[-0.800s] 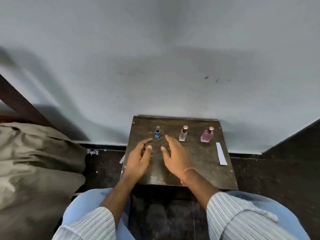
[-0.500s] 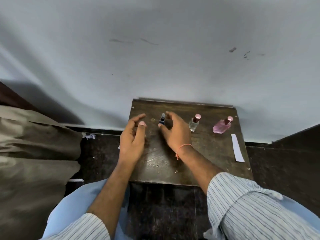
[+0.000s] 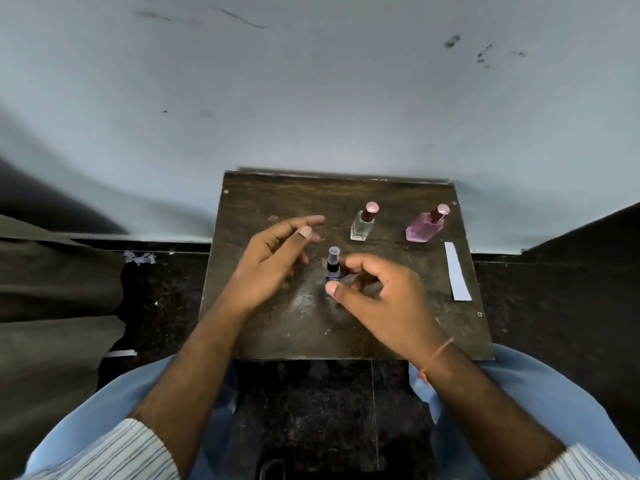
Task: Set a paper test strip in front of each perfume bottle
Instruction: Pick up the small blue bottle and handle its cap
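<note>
A small dark-blue spray bottle (image 3: pixel 333 268) stands upright near the middle of the dark wooden table (image 3: pixel 388 323). My right hand (image 3: pixel 384 299) pinches it between thumb and fingers. My left hand (image 3: pixel 273 261) hovers just left of the bottle, fingers apart, holding nothing. A clear bottle with a pink cap (image 3: pixel 363 223) and a pink bottle (image 3: pixel 426 226) stand in the back row. One white paper strip (image 3: pixel 457 271) lies flat along the table's right edge, in front of and right of the pink bottle.
A pale wall rises right behind the table. Dark speckled floor surrounds it, with paper scraps (image 3: pixel 140 257) at the left and another strip (image 3: pixel 121 353) on the floor. Olive cloth (image 3: pixel 52 306) lies at far left. My knees frame the table's near edge.
The blue bottle has come out of the back row toward me, now in my right hand's pinch. My left hand stayed beside it. The camera tilted down and closer.
</note>
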`<state>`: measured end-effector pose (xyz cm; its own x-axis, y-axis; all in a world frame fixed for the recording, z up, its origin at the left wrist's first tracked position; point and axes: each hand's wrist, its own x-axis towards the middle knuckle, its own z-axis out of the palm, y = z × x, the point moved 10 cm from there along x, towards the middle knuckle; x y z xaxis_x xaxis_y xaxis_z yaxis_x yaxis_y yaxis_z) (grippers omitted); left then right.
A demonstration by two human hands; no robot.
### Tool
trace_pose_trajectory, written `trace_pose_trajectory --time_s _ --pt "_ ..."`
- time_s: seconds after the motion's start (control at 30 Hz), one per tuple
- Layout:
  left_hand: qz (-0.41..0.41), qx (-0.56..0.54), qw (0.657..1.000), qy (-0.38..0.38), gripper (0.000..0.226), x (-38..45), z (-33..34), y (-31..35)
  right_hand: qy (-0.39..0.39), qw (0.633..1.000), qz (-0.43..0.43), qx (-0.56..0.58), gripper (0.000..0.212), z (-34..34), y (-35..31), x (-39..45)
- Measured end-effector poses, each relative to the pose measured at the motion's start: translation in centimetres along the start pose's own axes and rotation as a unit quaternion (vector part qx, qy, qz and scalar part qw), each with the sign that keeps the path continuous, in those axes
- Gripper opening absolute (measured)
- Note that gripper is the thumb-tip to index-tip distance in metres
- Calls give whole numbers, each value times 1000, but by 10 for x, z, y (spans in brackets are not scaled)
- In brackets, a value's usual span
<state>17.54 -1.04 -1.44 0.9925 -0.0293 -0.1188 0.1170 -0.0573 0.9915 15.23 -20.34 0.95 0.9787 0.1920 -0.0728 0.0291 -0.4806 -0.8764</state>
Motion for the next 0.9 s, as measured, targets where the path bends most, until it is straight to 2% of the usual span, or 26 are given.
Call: trace_pose_trajectory --time_s 0.03,0.1,0.13,0.27,0.43,0.63,0.8,0.9 --pt "-10 -10 1000 -20 33 1 7 0 -8 1000 5 25 26 -3 6 -4" --pt "-24 -24 999 -39 35 4 15 -2 -21 998 15 60 33 -3 21 -5" --pt "-28 -25 998 -42 36 5 15 -4 -24 997 24 67 38 -2 27 -2" --pt "-50 -9 998 -45 34 8 13 -18 -74 995 28 57 31 9 40 17" --pt "-66 -9 995 -74 27 9 16 -28 -89 989 57 101 36 9 53 27" --pt "-59 8 991 -119 25 10 32 -25 -111 982 26 150 33 4 50 25" --pt "-59 -16 989 -135 29 9 40 -24 -113 983 12 147 40 1 47 22" --pt "-56 -21 988 -142 27 9 43 -25 -120 982 18 147 38 2 47 20"
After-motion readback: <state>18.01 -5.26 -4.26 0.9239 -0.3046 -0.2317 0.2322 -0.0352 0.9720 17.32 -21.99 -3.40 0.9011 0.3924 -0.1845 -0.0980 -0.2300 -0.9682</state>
